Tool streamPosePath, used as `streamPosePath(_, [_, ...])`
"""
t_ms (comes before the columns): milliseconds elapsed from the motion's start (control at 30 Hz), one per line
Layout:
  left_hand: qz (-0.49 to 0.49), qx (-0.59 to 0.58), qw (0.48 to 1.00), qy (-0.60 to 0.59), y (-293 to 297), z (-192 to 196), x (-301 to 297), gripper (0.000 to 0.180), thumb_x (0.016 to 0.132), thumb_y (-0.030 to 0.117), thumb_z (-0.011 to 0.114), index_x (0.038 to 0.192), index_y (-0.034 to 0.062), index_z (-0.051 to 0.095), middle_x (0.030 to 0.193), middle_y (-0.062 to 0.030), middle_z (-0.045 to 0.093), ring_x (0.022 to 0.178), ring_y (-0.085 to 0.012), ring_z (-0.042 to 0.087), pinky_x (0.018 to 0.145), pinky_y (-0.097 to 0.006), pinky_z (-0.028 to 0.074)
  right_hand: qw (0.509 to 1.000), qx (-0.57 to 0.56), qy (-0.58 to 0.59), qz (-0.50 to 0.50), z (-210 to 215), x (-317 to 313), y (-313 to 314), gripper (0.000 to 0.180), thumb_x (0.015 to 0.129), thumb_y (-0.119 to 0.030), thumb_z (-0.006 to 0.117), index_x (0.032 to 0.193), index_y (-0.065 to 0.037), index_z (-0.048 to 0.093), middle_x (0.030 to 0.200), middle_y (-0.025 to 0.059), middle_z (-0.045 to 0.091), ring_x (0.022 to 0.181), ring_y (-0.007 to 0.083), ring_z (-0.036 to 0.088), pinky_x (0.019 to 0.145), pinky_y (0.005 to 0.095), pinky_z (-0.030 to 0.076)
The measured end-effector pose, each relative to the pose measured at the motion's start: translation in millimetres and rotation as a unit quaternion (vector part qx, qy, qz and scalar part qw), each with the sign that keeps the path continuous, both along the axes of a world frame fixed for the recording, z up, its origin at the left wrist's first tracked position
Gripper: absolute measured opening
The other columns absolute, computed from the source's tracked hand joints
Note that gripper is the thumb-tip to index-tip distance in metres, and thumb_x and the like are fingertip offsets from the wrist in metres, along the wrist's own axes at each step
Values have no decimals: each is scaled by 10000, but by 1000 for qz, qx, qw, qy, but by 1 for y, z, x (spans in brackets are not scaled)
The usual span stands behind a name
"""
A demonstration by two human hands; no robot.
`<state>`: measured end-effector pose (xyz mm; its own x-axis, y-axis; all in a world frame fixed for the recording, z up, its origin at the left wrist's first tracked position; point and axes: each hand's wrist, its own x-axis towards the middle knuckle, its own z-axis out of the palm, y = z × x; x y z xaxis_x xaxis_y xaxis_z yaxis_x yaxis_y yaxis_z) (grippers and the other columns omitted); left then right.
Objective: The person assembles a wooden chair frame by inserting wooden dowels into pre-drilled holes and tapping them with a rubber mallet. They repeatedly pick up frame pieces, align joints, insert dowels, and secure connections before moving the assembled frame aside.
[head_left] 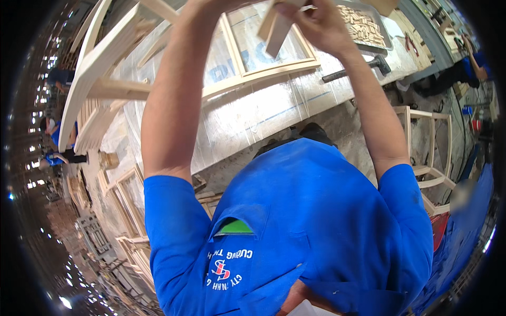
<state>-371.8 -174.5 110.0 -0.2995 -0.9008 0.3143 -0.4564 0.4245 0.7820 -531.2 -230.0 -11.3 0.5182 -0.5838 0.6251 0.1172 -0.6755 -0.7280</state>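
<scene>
Wooden slat [276, 30] sat raised above the tabletop [263, 113], tilted, and we held its upper end in our right hand [316, 23], fingers closed around it. Our left hand [211, 5] ran off the upper edge, so we could not tell its grip. Below lay a pale wooden frame [253, 71], with a hammer [358, 67] and a tray of small wooden blocks [366, 26] beside it.

We count two hands [316, 21] raised on one wooden piece [276, 31], one mallet [363, 67], one tray of wooden dowels [363, 26], one chair frame [429, 152]
</scene>
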Motion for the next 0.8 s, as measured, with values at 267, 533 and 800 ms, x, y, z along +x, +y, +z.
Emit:
streamPosePath(267, [235, -304, 916, -114, 17, -32, -84, 464, 850, 377, 706, 1120, -1, 723, 1039, -208, 732, 988, -325, 723, 869, -437, 582, 998, -49, 32, 7, -35, -30, 22, 307, 975, -163, 711, 1243, -41, 623, 1154, 56, 628, 982, 137, 637, 824, 331, 530])
streamPosePath(533, [449, -168, 870, -118, 100, -141, -196, 263, 863, 156, 684, 1088, 22, 667, 1009, -159, 688, 935, -265, 689, 852, -413, 554, 961, 156, 224, 44, -91, -113, 109, 365, 1024, -408, 686, 888, -70, 674, 720, -26, 536, 654, 71, 509, 578, 260, 428])
streamPosePath(800, [525, -85, 841, -102, 118, -206, -277, 279, 839, 163, 701, 1076, 18, 679, 976, -182, 717, 902, -292, 739, 781, -413, 589, 880, 300, 300, 213, -142, -199, 113, 255, 1051, -333, 660, 957, -97, 635, 799, -20, 568, 706, 76, 523, 617, 273, 457])
